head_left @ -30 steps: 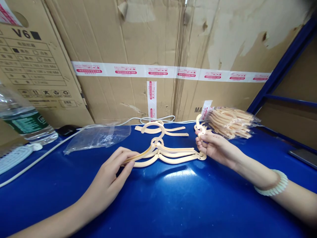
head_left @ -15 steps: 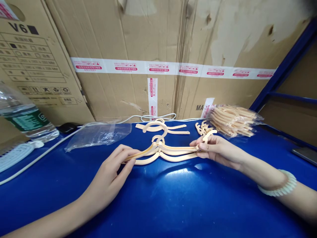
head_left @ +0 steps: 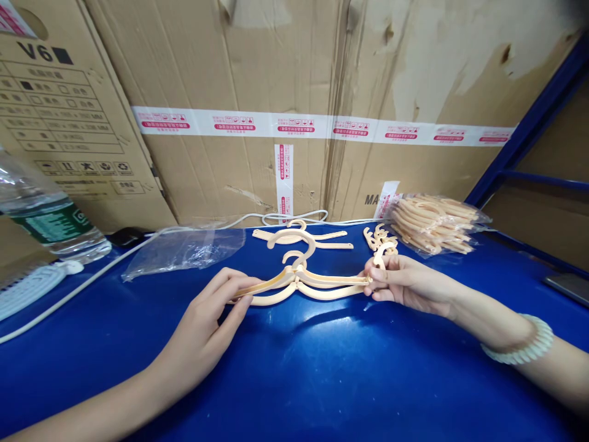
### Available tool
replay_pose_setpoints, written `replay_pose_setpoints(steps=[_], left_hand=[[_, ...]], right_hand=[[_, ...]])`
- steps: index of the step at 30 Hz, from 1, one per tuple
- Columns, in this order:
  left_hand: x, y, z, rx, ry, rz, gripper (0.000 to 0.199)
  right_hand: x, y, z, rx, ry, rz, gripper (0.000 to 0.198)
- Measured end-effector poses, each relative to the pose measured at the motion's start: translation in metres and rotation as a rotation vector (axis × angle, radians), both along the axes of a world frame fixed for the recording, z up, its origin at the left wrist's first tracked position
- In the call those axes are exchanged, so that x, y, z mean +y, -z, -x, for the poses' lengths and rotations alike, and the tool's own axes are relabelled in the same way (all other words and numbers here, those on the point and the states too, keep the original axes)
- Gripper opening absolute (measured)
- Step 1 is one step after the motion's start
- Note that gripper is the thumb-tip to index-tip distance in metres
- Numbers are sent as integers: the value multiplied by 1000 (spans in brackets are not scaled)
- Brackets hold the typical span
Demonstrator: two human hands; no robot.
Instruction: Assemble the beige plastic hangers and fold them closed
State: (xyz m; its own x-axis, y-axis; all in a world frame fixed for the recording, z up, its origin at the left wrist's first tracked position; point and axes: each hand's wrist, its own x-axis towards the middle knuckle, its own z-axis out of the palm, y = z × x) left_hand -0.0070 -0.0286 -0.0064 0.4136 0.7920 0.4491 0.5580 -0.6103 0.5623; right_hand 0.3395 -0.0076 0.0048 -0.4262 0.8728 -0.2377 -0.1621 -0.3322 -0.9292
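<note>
Cream plastic clothes hanger [head_left: 301,273] held at both ends over a glossy blue tabletop [head_left: 294,380]

The hanger is at the middle of the work area, its hook pointing away from the person. The left hand [head_left: 221,304] is closed on its left arm, thumb beneath. The right hand [head_left: 400,282] pinches a small cream curved hook piece [head_left: 380,253] at its right end; whether the two are joined cannot be told.

Just beneath is a second cream plastic hanger [head_left: 331,294]; farther back lies a third cream plastic hanger [head_left: 329,246]. Beyond the right hand sits a loose heap of small cream hooks [head_left: 380,236], beside a clear plastic bag packed with cream hanger parts [head_left: 430,224].

The tabletop shines with a white reflection near its centre. Toward the left lie a flat, crumpled clear bag [head_left: 184,252] and a looping white cable [head_left: 175,230]; a clear water bottle with a green label [head_left: 55,221] stands at the far left. A dark flat object [head_left: 565,291] rests at the right edge.

Behind everything rise large brown cardboard sheets [head_left: 207,67], crossed by white tape with red print [head_left: 257,123], their upper right scuffed pale. Left leans a brown carton marked V6 [head_left: 69,129]; right slants a blue frame bar [head_left: 529,123].
</note>
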Motion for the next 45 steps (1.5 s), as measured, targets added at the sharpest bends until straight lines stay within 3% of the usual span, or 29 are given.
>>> replay_pose_setpoints(steps=[18,36,45], left_hand=[[-2,1,-2,27,36,-45,26],[-3,-2,-4,18,47,-39,27],[-5,0,-5,38,3,-63,26]], right_hand=[[-4,-3,3,-72,43,17,27],[-15,-8,19,-149,260,-149,35],[-17,-9,20,-146,293,-210,35]])
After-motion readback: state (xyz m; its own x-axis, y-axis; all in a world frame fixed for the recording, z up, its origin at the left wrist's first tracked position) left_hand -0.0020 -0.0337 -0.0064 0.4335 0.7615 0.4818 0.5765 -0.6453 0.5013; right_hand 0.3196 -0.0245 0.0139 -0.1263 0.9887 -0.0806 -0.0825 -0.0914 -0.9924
